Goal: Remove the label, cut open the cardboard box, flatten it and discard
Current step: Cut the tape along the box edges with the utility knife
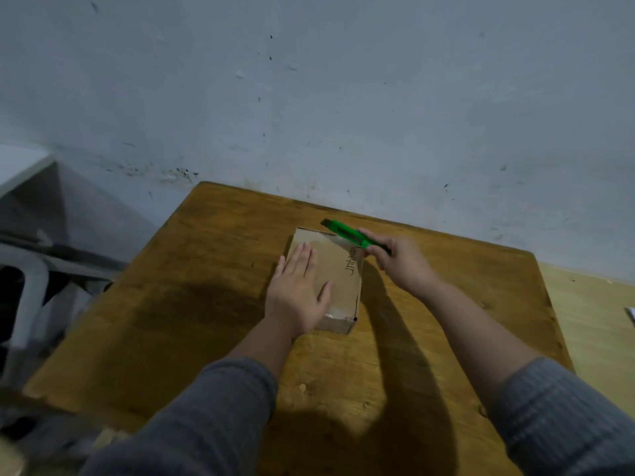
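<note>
A small brown cardboard box [338, 269] lies flat on the wooden table [213, 269], sealed with clear tape and marked with black handwriting near its right edge. My left hand [297, 290] rests palm-down on the box's left half, fingers spread. My right hand [400, 261] grips a green utility knife [350, 235] just beyond the box's far right corner. The knife's dark tip points left over the box's far edge. I cannot tell whether the blade touches the cardboard.
The table stands against a stained grey-white wall [309, 97]. A white plastic chair [27, 269] sits left of the table. A lighter wooden surface [598, 321] adjoins the table on the right, with a small white object [630, 316] at the frame edge.
</note>
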